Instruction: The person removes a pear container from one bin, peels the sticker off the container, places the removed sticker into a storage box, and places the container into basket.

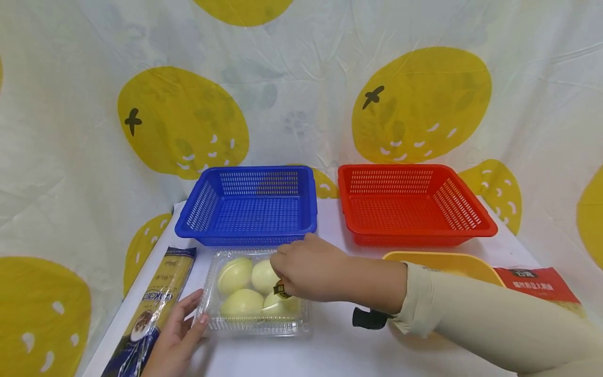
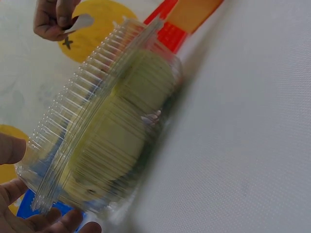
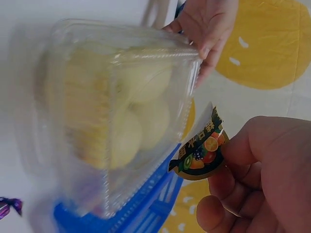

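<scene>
Plastic box (image 1: pixel 256 329) sits below the right hand (image 1: pixel 311 268), which pinches a sticker (image 3: pixel 200 151); left hand (image 1: pixel 178 335) grips the box, likely steadying it.

Yellow-patterned pale cloth (image 1: pixel 306 68) hangs behind a white table (image 1: pixel 344 340).

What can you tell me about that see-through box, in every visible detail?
The clear box looks like thin, glossy plastic, with ridged sides and a lid that appears closed. Four rounded, pale yellow fruits show through it. It sits broad side up on the white table, just on the near side of the blue basket. The left hand touches its left end.
</scene>
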{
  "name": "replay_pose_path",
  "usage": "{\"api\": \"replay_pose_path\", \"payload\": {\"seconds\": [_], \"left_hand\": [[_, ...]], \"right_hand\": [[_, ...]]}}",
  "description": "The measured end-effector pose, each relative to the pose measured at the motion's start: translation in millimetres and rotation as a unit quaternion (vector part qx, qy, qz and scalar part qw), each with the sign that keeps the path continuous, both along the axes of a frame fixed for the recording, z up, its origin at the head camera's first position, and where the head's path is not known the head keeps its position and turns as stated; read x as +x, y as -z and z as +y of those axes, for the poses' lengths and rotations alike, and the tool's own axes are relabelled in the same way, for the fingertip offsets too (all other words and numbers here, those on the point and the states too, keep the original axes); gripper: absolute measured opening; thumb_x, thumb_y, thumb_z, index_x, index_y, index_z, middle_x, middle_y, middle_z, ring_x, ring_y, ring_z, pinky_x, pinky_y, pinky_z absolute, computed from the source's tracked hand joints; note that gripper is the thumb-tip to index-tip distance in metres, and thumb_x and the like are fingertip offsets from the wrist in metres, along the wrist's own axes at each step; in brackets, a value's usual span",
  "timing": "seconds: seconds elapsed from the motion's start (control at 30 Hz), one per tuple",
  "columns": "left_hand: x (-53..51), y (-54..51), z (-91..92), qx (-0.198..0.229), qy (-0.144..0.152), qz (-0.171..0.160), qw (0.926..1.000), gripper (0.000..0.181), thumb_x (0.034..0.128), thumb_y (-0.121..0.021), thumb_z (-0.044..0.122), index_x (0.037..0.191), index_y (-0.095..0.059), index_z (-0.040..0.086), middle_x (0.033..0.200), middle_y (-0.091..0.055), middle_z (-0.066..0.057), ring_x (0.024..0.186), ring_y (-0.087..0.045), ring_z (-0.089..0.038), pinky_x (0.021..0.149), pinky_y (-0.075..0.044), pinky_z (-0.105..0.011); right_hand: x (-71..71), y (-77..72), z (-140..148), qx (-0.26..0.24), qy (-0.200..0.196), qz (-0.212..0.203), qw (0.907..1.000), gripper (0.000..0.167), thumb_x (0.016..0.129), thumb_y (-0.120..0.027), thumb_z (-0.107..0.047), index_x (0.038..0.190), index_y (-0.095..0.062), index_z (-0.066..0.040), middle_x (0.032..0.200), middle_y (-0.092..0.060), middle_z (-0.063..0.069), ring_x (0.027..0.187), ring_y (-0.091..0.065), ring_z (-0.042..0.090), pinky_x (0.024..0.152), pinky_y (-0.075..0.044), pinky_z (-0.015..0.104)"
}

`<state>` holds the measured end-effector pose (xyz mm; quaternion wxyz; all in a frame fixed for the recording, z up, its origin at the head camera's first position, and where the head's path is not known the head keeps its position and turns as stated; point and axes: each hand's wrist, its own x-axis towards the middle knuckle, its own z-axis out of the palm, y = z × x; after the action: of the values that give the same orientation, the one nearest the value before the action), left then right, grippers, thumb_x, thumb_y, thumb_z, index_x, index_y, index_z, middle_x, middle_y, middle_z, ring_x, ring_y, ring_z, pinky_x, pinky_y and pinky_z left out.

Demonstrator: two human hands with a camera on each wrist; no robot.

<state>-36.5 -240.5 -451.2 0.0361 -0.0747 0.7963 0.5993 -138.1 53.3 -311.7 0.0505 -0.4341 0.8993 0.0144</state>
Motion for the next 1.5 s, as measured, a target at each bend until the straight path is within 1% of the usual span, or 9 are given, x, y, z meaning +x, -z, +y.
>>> {"api": "replay_pose_path", "payload": {"seconds": [0.07,0.2,0.37,0.63,0.77,0.93,1.2,1.27,1.5], "left_hand": [[-0.6,-0.8,0.6,-0.003,-0.002,-0.008,1.0,0.059,0.1117,-0.06,0.025,0.162,-0.033,0.007,0.166,-0.032,-0.028,0.142,-0.046,-0.055,0.099,-0.058,-0.054],[-1.0,-1.7,1.4,-0.004,-0.002,-0.014,0.9999,0.06,0.1118,-0.06,0.026,0.162,-0.033,0.008,0.166,-0.032,-0.028,0.143,-0.045,-0.055,0.099,-0.058,-0.055],[0.1,-0.7,0.4,-0.004,0.004,0.002,1.0,0.059,0.1123,-0.058,0.022,0.163,-0.032,0.005,0.165,-0.031,-0.031,0.141,-0.045,-0.058,0.098,-0.059,-0.057],[0.0,-1.2,-0.1,-0.011,0.006,0.005,0.9999,0.058,0.1122,-0.058,0.019,0.162,-0.032,0.005,0.164,-0.033,-0.032,0.14,-0.046,-0.058,0.097,-0.06,-0.053],[-0.7,-1.6,0.2,-0.011,0.005,-0.006,0.9999,0.058,0.1126,-0.057,0.018,0.163,-0.031,0.006,0.165,-0.032,-0.031,0.141,-0.047,-0.056,0.098,-0.06,-0.052],[-1.4,-3.1,0.4,-0.009,0.004,-0.019,0.9998,0.059,0.1129,-0.057,0.02,0.164,-0.03,0.007,0.166,-0.031,-0.03,0.142,-0.046,-0.055,0.099,-0.059,-0.051],[-1.9,-3.6,0.5,-0.011,0.008,-0.01,0.9999,0.058,0.1126,-0.057,0.018,0.163,-0.031,0.007,0.165,-0.032,-0.03,0.141,-0.046,-0.057,0.098,-0.059,-0.05],[-1.8,-3.2,0.7,-0.009,0.006,-0.013,0.9999,0.058,0.1126,-0.057,0.019,0.163,-0.031,0.007,0.166,-0.032,-0.03,0.142,-0.046,-0.055,0.099,-0.059,-0.05],[-1.9,-3.5,0.3,-0.012,0.005,-0.016,0.9998,0.06,0.1125,-0.058,0.021,0.163,-0.03,0.006,0.166,-0.031,-0.031,0.142,-0.046,-0.055,0.098,-0.06,-0.049]], "right_hand": [[-0.8,1.1,7.3,-0.004,0.002,0.007,1.0,0.01,0.1,-0.072,-0.028,0.097,-0.063,-0.023,0.085,-0.059,-0.011,0.08,-0.056,0.01,0.077,-0.048,0.032],[-2.1,3.2,22.3,-0.015,0.013,0.008,0.9998,0.012,0.099,-0.072,-0.027,0.095,-0.062,-0.024,0.084,-0.058,-0.012,0.079,-0.056,0.01,0.075,-0.048,0.031],[-2.0,2.2,38.8,-0.023,0.027,-0.009,0.9993,0.014,0.098,-0.074,-0.027,0.096,-0.061,-0.025,0.083,-0.055,-0.014,0.079,-0.055,0.009,0.073,-0.048,0.029],[-0.8,1.7,57.5,-0.04,0.027,-0.01,0.9988,0.016,0.095,-0.075,-0.024,0.094,-0.06,-0.024,0.079,-0.054,-0.014,0.071,-0.054,0.008,0.069,-0.047,0.028],[0.9,3.2,65.5,-0.047,0.027,-0.005,0.9985,0.015,0.093,-0.075,-0.021,0.091,-0.06,-0.023,0.077,-0.054,-0.013,0.07,-0.053,0.008,0.065,-0.045,0.026],[1.0,3.1,76.8,-0.041,0.041,-0.017,0.9982,0.015,0.092,-0.076,-0.019,0.089,-0.062,-0.023,0.076,-0.054,-0.013,0.069,-0.052,0.008,0.065,-0.046,0.025],[1.0,3.1,98.2,-0.042,0.079,-0.055,0.9945,0.018,0.092,-0.08,-0.021,0.089,-0.062,-0.025,0.076,-0.054,-0.015,0.069,-0.051,0.007,0.066,-0.047,0.027],[0.7,3.6,103.6,-0.042,0.087,-0.063,0.9933,0.019,0.091,-0.081,-0.022,0.089,-0.062,-0.026,0.076,-0.054,-0.016,0.07,-0.051,0.007,0.067,-0.047,0.028],[2.2,9.2,125.9,-0.055,0.088,-0.059,0.9928,0.023,0.091,-0.08,-0.019,0.088,-0.06,-0.028,0.077,-0.052,-0.018,0.069,-0.05,0.004,0.066,-0.047,0.027]]}}
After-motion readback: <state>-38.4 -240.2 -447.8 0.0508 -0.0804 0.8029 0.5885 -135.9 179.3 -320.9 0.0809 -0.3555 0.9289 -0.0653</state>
